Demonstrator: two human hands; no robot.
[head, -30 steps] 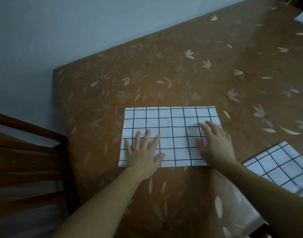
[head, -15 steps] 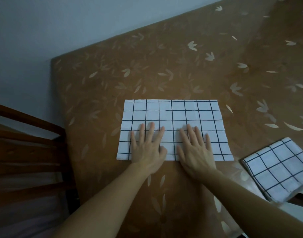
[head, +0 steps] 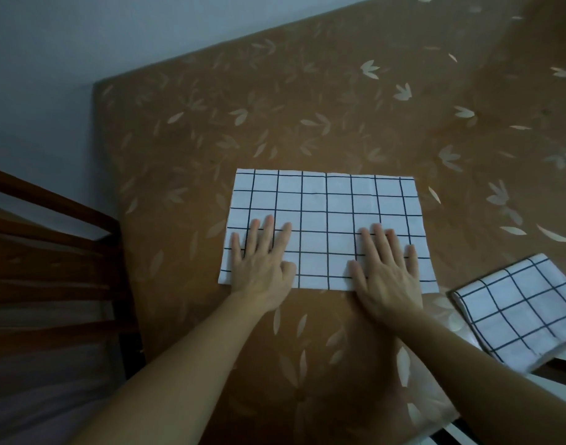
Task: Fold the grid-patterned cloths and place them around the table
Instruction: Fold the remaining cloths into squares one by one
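Your left fingers (head: 268,231) are straight and slightly spread, lying flat on the near left part of the grid-patterned cloth (head: 326,207), with the thumb tucked in toward the middle of the cloth. Your right fingers (head: 381,242) are straight too, held closer together, and press flat on the near right part of the same cloth. Neither set of fingers curls round or pinches anything; both simply rest on the fabric, palms down. Your left hand (head: 262,268) covers the cloth's near edge close to its left corner, and your right hand (head: 387,274) crosses the near edge close to the right corner, so that both heels sit at the hem and a stretch of bare cloth lies between them. The cloth is a white rectangle with dark grid lines, spread flat with its long side across your view, near the left end of the table (head: 307,107), whose brown cover carries a pale leaf print. Both forearms reach in from the bottom of the view. To your right, apart from the flat cloth, a second grid cloth (head: 515,313) lies folded into a smaller square at the table's near edge. A dark wooden chair (head: 50,252) stands just beside the table's left end, and a pale wall (head: 82,33) runs behind it.
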